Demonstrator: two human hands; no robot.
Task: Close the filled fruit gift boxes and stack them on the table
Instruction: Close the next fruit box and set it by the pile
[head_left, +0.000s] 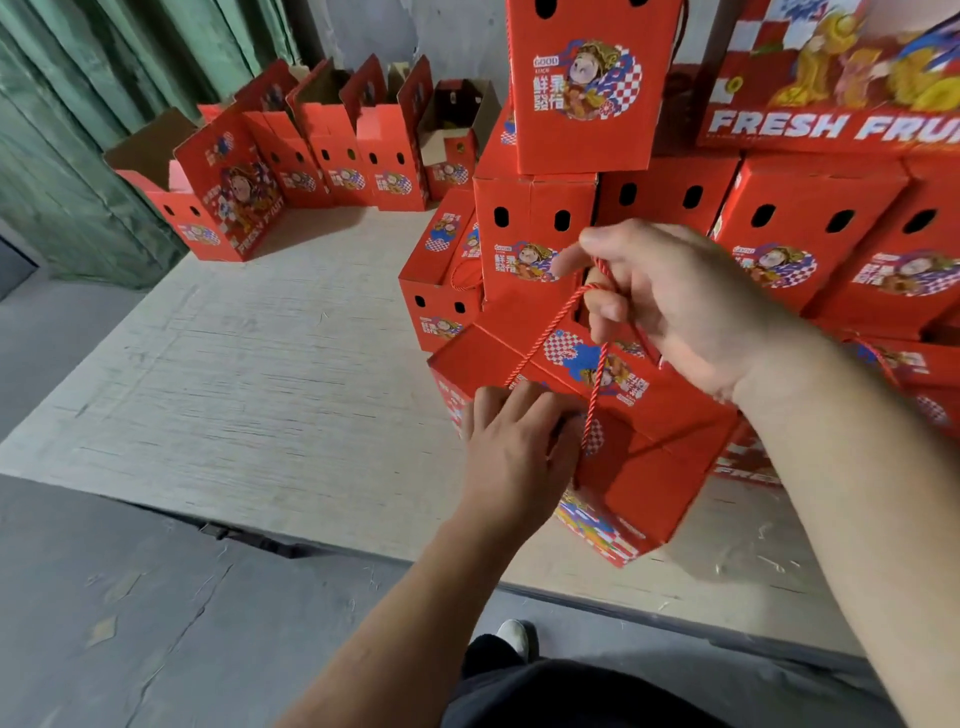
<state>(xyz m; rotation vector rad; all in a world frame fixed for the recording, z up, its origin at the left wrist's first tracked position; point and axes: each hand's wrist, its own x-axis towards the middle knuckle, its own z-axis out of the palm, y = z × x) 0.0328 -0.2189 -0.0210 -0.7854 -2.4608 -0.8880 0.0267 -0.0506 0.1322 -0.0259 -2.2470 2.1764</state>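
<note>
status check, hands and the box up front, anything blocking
Right hand pinches red rope handle. Left hand presses on front box lid, closed, on table. Stacked boxes close behind, nothing blocking.

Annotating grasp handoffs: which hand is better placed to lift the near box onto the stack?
Right, probably. The right hand already pinches the red cord handle above the box, nearest the stacked boxes. The left hand only rests on the lid.
</note>
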